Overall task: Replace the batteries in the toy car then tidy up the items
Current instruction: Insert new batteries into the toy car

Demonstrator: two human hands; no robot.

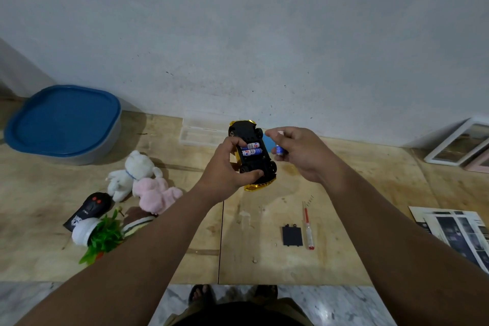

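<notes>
A gold toy car [252,155] is held upside down above the wooden table, its black underside facing me. My left hand [229,167] grips it from the left side. Two blue-and-white batteries [252,149] lie side by side in the open compartment. My right hand [299,152], just right of the car, pinches another blue battery [280,150] in its fingers. The black battery cover [292,235] lies flat on the table below, with a red-handled screwdriver [308,227] beside it on the right.
A clear plastic case [201,133] lies by the wall behind the car. On the left are a blue-lidded tub [63,122], white and pink plush toys [144,180], a black remote [88,210] and a potted fake plant [98,235]. Picture frames [460,144] and photos [460,233] sit right.
</notes>
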